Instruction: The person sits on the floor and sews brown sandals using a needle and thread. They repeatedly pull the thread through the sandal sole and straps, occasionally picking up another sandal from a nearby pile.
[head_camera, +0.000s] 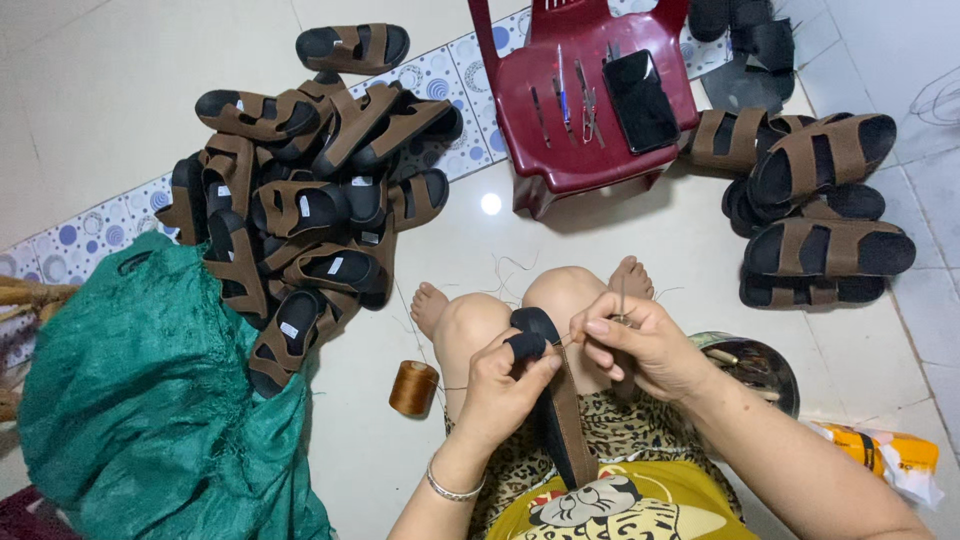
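Left hand (503, 385) clamps a black-soled sandal with brown leather strap (560, 410), edge-up; right hand (640, 345) pinches a thin metal needle (621, 300)

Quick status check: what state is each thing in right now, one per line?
Left hand: closed around the sandal's toe end.
Right hand: pinching a needle, tip up.
Sandal: upright over the lap, held.
Thread spool: standing on the floor, thread running off.
Sandal pile: heaped loosely at left.
Stacked sandals: stacked at right.
Phone: screen dark, flat on the red chair.
Green sack: crumpled, open.
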